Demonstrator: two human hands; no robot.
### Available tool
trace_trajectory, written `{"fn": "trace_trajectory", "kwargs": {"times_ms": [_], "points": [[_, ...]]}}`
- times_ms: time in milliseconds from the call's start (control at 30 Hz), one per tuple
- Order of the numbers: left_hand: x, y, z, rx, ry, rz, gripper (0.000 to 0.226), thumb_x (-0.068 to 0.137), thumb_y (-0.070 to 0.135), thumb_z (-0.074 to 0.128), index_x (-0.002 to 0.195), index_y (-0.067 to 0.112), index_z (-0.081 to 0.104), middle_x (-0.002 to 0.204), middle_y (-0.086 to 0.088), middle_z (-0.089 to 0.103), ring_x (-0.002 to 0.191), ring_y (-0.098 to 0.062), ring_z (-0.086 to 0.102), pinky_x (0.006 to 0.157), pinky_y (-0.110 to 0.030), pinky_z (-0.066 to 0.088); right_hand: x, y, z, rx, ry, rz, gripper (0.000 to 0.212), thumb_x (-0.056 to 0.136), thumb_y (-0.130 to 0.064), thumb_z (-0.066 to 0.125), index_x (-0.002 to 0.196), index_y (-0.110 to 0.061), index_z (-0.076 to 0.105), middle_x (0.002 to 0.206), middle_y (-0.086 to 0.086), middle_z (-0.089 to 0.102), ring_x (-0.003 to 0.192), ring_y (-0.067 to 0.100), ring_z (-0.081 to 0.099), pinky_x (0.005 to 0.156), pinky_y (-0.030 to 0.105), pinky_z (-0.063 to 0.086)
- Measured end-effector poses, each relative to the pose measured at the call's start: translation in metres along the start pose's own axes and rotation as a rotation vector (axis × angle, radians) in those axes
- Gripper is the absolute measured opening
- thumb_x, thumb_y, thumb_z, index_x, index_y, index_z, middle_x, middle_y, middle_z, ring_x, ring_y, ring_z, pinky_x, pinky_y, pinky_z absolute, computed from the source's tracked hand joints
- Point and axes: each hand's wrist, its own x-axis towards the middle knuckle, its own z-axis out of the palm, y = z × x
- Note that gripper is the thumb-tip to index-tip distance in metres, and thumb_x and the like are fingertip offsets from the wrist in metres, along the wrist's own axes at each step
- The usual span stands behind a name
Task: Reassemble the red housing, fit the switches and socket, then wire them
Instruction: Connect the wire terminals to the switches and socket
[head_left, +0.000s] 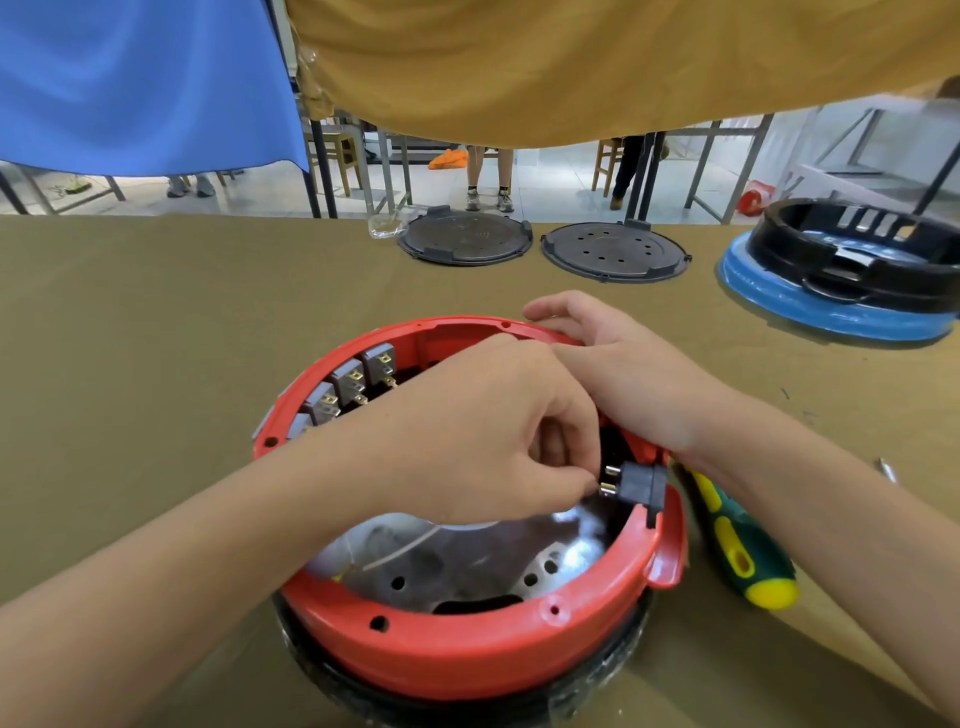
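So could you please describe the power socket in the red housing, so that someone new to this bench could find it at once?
Start at the round red housing nearest the person. On its right inner wall, beside the green and yellow screwdriver, sits the dark grey socket, where the left hand pinches at its prongs. Its brass prongs point inward, and it stands alone, unlike the row of grey switches on the left wall.
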Motion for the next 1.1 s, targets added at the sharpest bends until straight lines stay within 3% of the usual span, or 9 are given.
{"fn": "trace_trajectory", "kwargs": {"times_ms": [167,333,467,633,933,1100], "points": [[-0.002,0.002,0.003,0.03,0.03,0.027,0.015,0.077,0.006,0.069,0.069,0.017,0.073,0.058,0.013,0.065,0.057,0.0,0.062,0.057,-0.01,0.043,0.0,-0.003,0.0,-0.055,-0.006,-0.014,0.041,0.091,-0.03,0.063,0.13,-0.027,0.052,0.118,-0.018,0.066,0.102,-0.002,0.064,0.094,0.023,0.046],[-0.003,0.005,-0.002,-0.038,0.007,-0.083,0.013,0.079,0.007,0.072,0.069,0.015,0.075,0.051,0.015,0.063,0.046,0.007,0.058,0.05,-0.003,0.037,-0.001,-0.001,-0.001,-0.004,-0.013,-0.002,0.043,0.091,-0.026,0.065,0.131,-0.025,0.051,0.12,-0.015,0.066,0.104,0.002,0.065,0.098,0.028,0.048],[-0.002,0.004,-0.01,0.009,-0.01,-0.128,0.008,0.079,0.016,0.075,0.072,0.02,0.077,0.064,0.012,0.072,0.046,0.009,0.058,0.048,-0.003,0.037,0.0,0.0,-0.002,0.002,-0.016,-0.004,0.047,0.09,-0.027,0.067,0.134,-0.024,0.049,0.12,-0.016,0.063,0.106,0.0,0.063,0.098,0.026,0.047],[-0.002,0.005,-0.006,-0.019,-0.045,-0.122,0.014,0.08,0.008,0.068,0.07,0.017,0.073,0.052,0.022,0.063,0.048,0.009,0.058,0.051,-0.004,0.04,0.0,0.0,-0.002,-0.004,-0.021,-0.001,0.048,0.089,-0.029,0.067,0.133,-0.025,0.049,0.121,-0.013,0.066,0.105,0.003,0.065,0.101,0.033,0.048],[0.0,-0.002,-0.004,-0.118,-0.085,-0.135,0.012,0.085,0.007,0.068,0.076,0.014,0.072,0.058,0.01,0.07,0.054,-0.001,0.067,0.055,-0.008,0.044,-0.001,-0.001,-0.001,-0.007,-0.02,0.004,0.049,0.089,-0.031,0.068,0.133,-0.027,0.049,0.121,-0.015,0.065,0.104,0.003,0.065,0.101,0.034,0.048],[-0.001,0.004,-0.006,-0.146,-0.095,-0.137,0.013,0.086,0.006,0.07,0.077,0.014,0.072,0.049,0.024,0.061,0.042,0.012,0.054,0.045,0.001,0.033,-0.002,-0.001,-0.001,0.012,-0.023,-0.001,0.049,0.088,-0.028,0.068,0.134,-0.025,0.049,0.118,-0.017,0.064,0.104,-0.001,0.064,0.102,0.032,0.047]]}}
